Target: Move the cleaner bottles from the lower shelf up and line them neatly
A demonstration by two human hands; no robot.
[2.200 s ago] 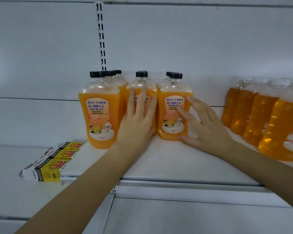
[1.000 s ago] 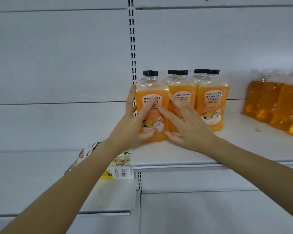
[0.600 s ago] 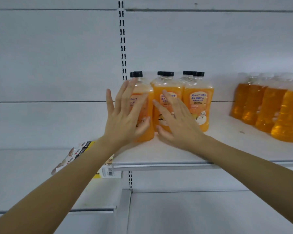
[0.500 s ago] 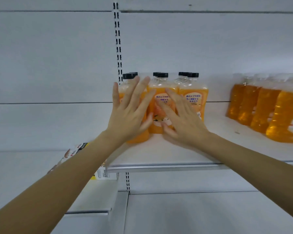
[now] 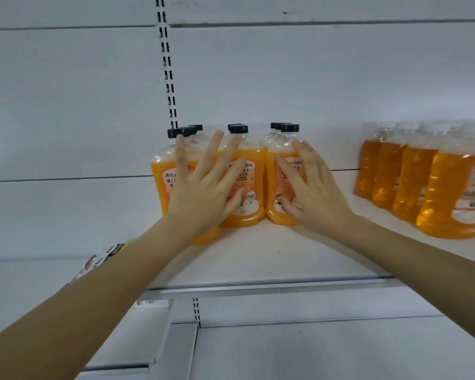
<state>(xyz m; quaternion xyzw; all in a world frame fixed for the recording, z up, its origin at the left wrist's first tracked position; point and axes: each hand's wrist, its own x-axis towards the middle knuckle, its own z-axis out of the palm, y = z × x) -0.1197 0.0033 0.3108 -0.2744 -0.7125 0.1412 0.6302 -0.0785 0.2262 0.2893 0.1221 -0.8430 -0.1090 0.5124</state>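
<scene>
Several orange cleaner bottles with black caps stand in three short rows on the white shelf point(image 5: 258, 259). My left hand point(image 5: 203, 187) lies flat with spread fingers over the front left bottle point(image 5: 162, 179) and the front middle bottle point(image 5: 248, 185). My right hand point(image 5: 313, 193) presses its straight fingers on the front right bottle point(image 5: 274, 176). Neither hand curls round a bottle. The rear bottles show only their caps.
A row of clear amber bottles point(image 5: 412, 182) stands on the same shelf to the right. A lower shelf on the left carries flat yellow and black boxes point(image 5: 104, 259). A slotted upright point(image 5: 167, 64) runs up the white back wall.
My right hand has shifted from the middle bottle to the right one. My left hand now spans the left and middle bottles. The view has moved a little.
</scene>
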